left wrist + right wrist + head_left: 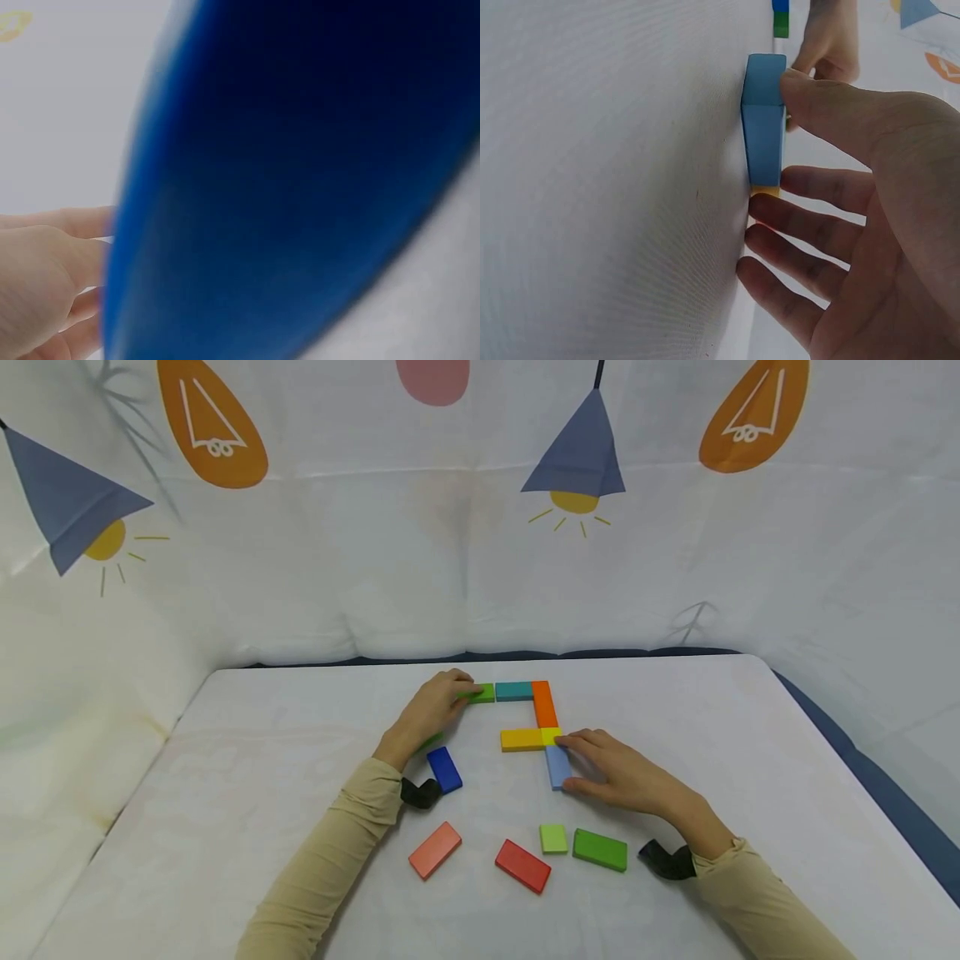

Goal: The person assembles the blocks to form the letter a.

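In the head view my left hand (429,714) pinches a green block (487,692) at the left end of a row, its fingers covering part of it. Beside it lies a teal block (514,692), which meets an orange block (545,704). Below that are a small yellow square block (551,736) and an amber block (521,741). My right hand (630,777) holds a light blue block (558,768) under the square, thumb at its near end (764,139), forefinger by its far end. A dark blue block (285,180) hides the left fingertips in the left wrist view.
Near the left wrist a green block (430,742) is partly hidden. Closer to me lie a salmon block (435,851), a red block (522,866), a light green square (553,839) and a green block (600,850). White printed cloth (405,560) hangs behind the table.
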### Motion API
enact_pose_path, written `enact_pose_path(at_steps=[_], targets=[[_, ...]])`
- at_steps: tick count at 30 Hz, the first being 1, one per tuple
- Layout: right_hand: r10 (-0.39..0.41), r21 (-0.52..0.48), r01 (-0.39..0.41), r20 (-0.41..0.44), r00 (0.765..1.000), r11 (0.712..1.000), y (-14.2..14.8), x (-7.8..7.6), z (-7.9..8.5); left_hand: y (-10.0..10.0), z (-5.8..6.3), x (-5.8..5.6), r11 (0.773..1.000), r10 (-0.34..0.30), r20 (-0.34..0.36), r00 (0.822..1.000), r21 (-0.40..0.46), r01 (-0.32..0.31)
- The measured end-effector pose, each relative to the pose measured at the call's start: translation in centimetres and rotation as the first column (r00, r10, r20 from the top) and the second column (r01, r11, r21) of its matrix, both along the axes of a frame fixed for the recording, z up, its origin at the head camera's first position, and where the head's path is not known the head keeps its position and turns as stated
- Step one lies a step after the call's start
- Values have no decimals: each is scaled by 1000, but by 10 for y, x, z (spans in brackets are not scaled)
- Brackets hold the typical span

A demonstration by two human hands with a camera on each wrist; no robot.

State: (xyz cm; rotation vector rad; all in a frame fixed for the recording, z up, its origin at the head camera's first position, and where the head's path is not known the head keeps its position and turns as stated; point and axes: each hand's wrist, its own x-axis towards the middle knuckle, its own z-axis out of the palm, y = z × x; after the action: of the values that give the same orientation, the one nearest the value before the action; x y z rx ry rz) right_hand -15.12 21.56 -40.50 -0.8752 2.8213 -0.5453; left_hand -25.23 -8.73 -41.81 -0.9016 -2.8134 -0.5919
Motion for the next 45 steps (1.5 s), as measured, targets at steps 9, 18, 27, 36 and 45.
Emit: enact_pose_path(at_steps=[9,18,27,36,45], targets=[[-11,8,11,3,1000,1000,0,0,0,0,0,-2,1000,-6,1,1000,-5,6],[-10,4,9,16,1000,1000,1,0,0,1,0,-2,1000,-16,-4,1000,5,16],[0,2,0,8,1000,1000,0,1,1,1,-1,-2,1000,-17,-5,1000,15,17],[-1,4,1,8,1000,1000,0,1,2,1,-2,-2,1000,-12,-9,1000,23,12],[-6,5,6,11,1000,1000,0,1,1,1,-1,-2,999,-33,-8,999,43,33]])
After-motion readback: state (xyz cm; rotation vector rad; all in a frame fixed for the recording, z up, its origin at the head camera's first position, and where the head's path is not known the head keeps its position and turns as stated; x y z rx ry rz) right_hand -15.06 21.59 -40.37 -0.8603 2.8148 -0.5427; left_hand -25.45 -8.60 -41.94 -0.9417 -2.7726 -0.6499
